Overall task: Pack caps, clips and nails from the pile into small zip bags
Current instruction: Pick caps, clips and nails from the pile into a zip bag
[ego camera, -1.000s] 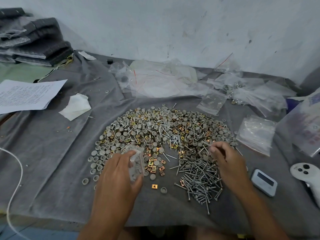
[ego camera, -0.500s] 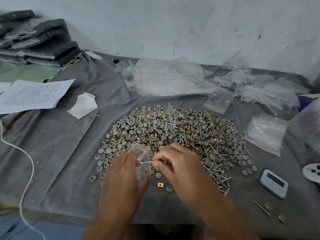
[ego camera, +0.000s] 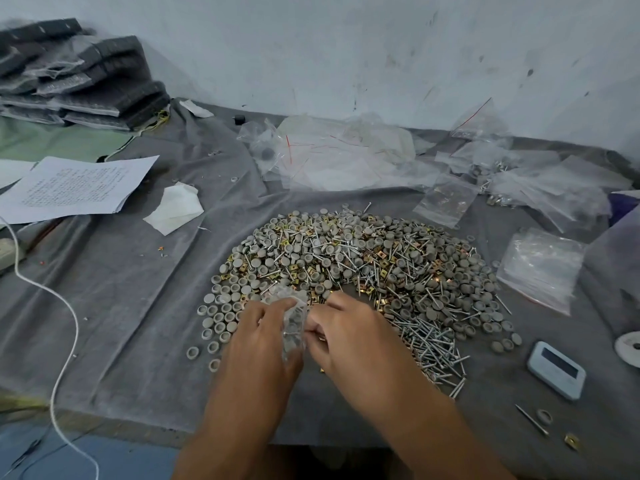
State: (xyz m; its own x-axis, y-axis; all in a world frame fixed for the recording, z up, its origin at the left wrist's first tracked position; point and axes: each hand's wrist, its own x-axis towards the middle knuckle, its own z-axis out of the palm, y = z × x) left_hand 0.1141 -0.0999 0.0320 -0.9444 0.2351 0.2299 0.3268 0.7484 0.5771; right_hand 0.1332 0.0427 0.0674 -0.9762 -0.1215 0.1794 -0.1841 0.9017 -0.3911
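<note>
At the lower middle of the frame the left hand (ego camera: 259, 344) grips a small zip bag (ego camera: 293, 327), fingers curled round it. The right hand (ego camera: 349, 337) meets the bag's side, fingertips pinched together; what they hold is unclear. Just above lies the pile (ego camera: 363, 258) on the grey-clothed bench (ego camera: 114, 306).

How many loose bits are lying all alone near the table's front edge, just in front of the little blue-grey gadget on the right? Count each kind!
Nail: 1
Grey cap: 1
Gold clip: 1
Total: 3
</note>
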